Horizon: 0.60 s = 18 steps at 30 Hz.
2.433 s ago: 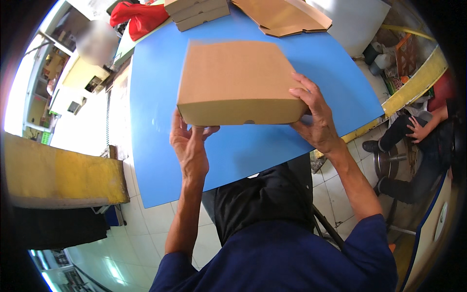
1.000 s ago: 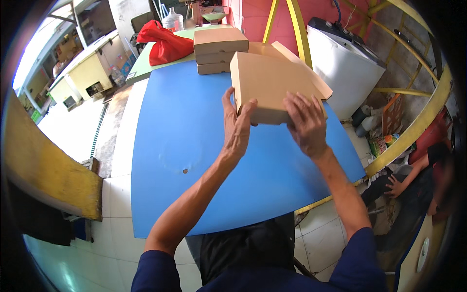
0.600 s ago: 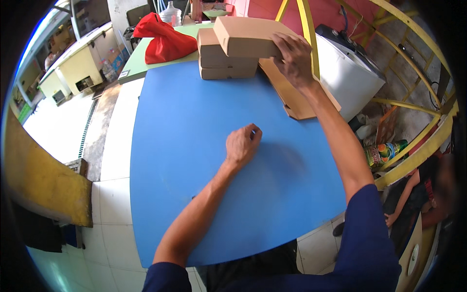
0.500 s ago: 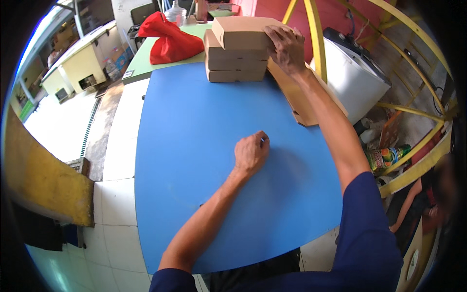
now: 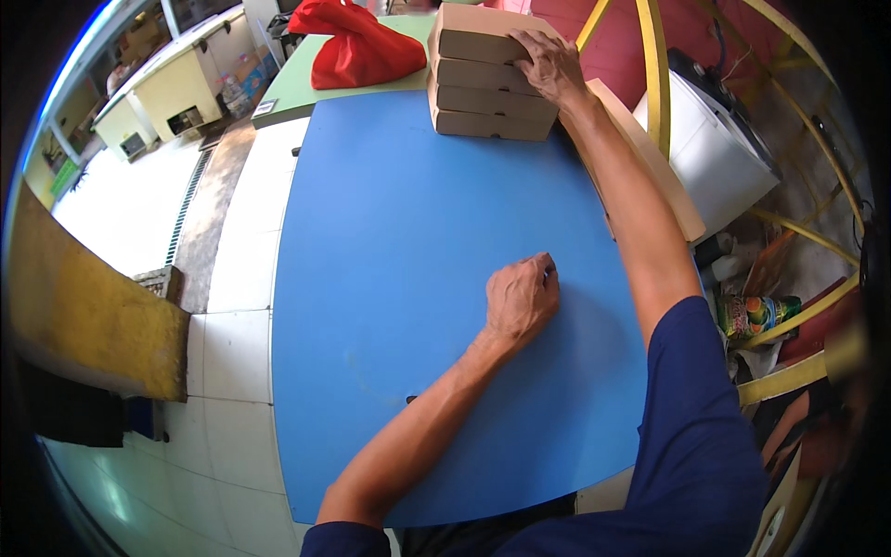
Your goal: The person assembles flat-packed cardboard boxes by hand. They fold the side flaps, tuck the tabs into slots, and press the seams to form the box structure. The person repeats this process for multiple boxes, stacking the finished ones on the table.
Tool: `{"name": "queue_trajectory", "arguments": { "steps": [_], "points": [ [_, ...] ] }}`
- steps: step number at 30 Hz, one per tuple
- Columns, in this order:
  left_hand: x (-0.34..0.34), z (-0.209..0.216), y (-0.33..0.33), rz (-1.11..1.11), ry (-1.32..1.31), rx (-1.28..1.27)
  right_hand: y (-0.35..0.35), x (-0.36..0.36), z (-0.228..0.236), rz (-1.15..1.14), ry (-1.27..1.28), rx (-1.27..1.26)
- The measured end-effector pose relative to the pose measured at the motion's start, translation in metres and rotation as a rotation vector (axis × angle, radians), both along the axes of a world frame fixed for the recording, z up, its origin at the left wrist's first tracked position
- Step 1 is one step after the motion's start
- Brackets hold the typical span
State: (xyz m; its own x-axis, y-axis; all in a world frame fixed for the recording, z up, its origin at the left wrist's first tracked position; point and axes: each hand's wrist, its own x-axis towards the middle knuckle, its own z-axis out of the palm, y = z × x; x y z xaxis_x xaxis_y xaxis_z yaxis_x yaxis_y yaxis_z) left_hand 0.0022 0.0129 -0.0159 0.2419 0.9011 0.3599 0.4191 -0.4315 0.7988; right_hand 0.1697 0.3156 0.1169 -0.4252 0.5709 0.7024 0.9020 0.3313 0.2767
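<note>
Several brown cardboard boxes stand stacked at the far edge of the blue table. My right hand reaches to the top of the stack, its fingers curled over the right end of the uppermost cardboard box, which lies roughly in line with those below. My left hand rests low over the middle of the table, fingers curled in. What it holds, if anything, is hidden. Right of the stack, partly behind my right forearm, lies a long piece of brown cardboard.
A red cloth bag sits on a green table beyond the blue one. Yellow metal bars and a white appliance stand close on the right. Pale floor tiles run along the left.
The top cardboard box has come down and back, squarer onto the stack, with my right hand still at its end. My left hand stays curled. The whole view has shifted a little.
</note>
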Motion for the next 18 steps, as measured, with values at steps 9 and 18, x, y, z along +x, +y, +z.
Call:
{"name": "queue_trajectory", "arguments": {
  "steps": [9,18],
  "points": [
    [0.003,-0.008,0.004,0.010,0.090,0.047,-0.071,-0.003,-0.014,-0.026,0.180,0.227],
    [0.007,0.002,0.000,-0.006,0.125,-0.019,-0.291,0.151,-0.050,-0.173,0.578,-0.754]
  ]
}}
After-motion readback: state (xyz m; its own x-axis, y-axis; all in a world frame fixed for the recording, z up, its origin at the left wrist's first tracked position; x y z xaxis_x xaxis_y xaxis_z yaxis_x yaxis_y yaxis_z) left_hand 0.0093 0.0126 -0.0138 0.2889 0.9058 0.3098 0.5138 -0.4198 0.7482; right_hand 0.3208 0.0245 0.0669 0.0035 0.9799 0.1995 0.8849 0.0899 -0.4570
